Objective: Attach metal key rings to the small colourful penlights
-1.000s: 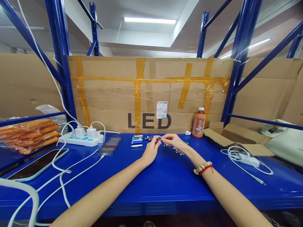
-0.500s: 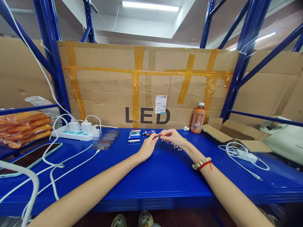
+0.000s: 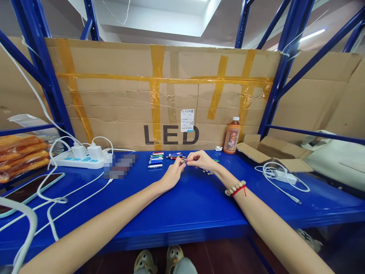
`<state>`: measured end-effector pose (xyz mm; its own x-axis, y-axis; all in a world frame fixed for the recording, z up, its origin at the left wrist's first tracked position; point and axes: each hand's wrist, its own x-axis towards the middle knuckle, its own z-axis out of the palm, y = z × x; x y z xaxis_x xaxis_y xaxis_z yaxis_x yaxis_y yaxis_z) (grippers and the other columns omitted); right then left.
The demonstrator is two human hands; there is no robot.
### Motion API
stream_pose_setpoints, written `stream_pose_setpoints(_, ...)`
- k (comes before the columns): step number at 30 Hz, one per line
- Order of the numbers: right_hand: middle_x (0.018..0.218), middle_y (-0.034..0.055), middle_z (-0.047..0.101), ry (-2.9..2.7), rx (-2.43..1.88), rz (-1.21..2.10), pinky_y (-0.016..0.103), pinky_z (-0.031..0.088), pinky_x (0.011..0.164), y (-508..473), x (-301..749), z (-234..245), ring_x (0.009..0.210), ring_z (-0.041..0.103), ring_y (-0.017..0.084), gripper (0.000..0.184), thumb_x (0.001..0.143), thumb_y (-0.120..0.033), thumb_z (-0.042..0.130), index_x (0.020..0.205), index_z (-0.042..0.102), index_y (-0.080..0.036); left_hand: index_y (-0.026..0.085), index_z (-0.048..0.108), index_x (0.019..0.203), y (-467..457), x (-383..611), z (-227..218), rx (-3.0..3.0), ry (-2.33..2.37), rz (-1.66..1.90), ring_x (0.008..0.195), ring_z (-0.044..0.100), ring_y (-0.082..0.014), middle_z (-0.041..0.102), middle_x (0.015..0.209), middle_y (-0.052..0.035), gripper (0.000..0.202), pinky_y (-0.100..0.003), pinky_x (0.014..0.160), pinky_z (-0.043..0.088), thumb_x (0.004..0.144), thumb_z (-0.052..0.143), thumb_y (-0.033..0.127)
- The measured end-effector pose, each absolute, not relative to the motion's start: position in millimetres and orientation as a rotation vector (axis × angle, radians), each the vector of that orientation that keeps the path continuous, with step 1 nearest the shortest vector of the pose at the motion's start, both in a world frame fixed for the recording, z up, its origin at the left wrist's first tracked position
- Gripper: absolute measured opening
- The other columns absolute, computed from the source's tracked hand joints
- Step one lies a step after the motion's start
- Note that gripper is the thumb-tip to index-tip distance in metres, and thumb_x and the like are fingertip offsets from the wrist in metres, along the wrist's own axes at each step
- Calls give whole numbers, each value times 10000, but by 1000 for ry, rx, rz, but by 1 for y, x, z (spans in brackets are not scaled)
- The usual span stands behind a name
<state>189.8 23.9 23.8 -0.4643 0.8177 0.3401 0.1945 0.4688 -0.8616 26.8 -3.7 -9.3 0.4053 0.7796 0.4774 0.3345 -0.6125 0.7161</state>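
Above the blue tabletop (image 3: 182,205), my left hand (image 3: 172,176) and my right hand (image 3: 202,160) meet with fingertips pinched together. Between them is a small dark, shiny piece (image 3: 185,161), too small to name. Both hands appear closed on it. Just left of my hands lies a neat row of slim pen-like sticks (image 3: 155,161) in several colours. More such sticks (image 3: 174,155) lie behind my fingers, partly hidden. Small round metallic pieces (image 3: 208,172) are scattered beneath my right wrist, which wears a beaded bracelet and a red string.
A white power strip (image 3: 80,161) with plugs and cables stands at left, near a phone (image 3: 25,190). Behind is a taped cardboard sheet (image 3: 128,106). At right are a drink bottle (image 3: 232,137), an open cardboard box (image 3: 273,148) and a coiled white cable (image 3: 266,177).
The whole view has shifted, so the scene sits farther left and slightly higher. My hands remain together at the fingertips, with a slight change in finger position around the small piece.
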Motion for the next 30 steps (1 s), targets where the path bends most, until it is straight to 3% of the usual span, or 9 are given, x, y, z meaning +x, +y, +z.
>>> stream_pose_setpoints(16, 580, -2, 531, -1996, -776, 857, 121, 324, 388, 34, 193, 11, 497, 443, 40, 390, 611, -465, 622, 726, 578, -95, 178, 390, 856, 1, 28, -8, 2331, 1117, 1135, 577, 451, -111, 466, 628, 26, 121, -224, 602, 360, 862, 313, 272)
stream_pose_setpoints(20, 578, -1, 532, -1936, -810, 857, 125, 319, 378, 28, 193, 7, 479, 431, 36, 411, 587, -472, 634, 729, 588, -88, 188, 428, 970, 1, 25, -8, 2449, 1170, 1040, 747, 541, -162, 575, 846, -38, 188, -268, 684, 393, 873, 304, 292)
stream_pose_setpoints(23, 579, -1, 533, -1884, -850, 854, 129, 320, 376, 14, 195, 3, 464, 425, 32, 414, 567, -468, 646, 727, 596, -90, 204, 433, 1034, -7, 25, -5, 2565, 1169, 952, 918, 544, -197, 572, 1024, -67, 223, -290, 751, 396, 882, 293, 289)
stream_pose_setpoints(30, 610, 10, 554, -1771, -985, 865, 150, 353, 374, -24, 204, 0, 455, 432, 37, 451, 499, -477, 681, 723, 621, -90, 211, 429, 1072, -37, 27, 6, 2910, 1262, 655, 924, 559, -218, 566, 1066, -71, 262, -283, 723, 411, 890, 274, 317)
